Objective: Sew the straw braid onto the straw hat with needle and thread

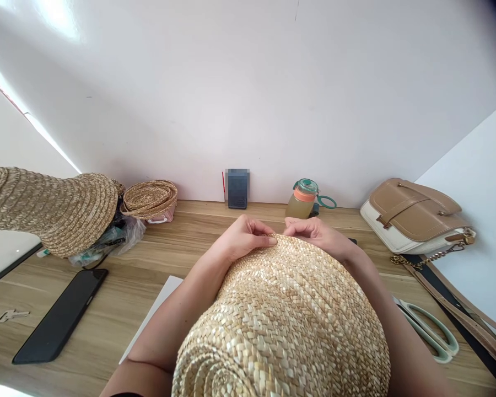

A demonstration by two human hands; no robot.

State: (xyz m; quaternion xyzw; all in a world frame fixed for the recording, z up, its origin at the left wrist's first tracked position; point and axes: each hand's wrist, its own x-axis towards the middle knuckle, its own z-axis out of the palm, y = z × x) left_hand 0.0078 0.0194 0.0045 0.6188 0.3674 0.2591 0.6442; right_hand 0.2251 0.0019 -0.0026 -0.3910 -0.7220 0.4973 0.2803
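We pinch the far edge of the pale woven straw hat [285, 309] with both hands, left hand [243, 236] and right hand [318, 234] closed on it side by side (equally near); its crown runs back from our fingers toward us, above the wooden bench [190, 242].
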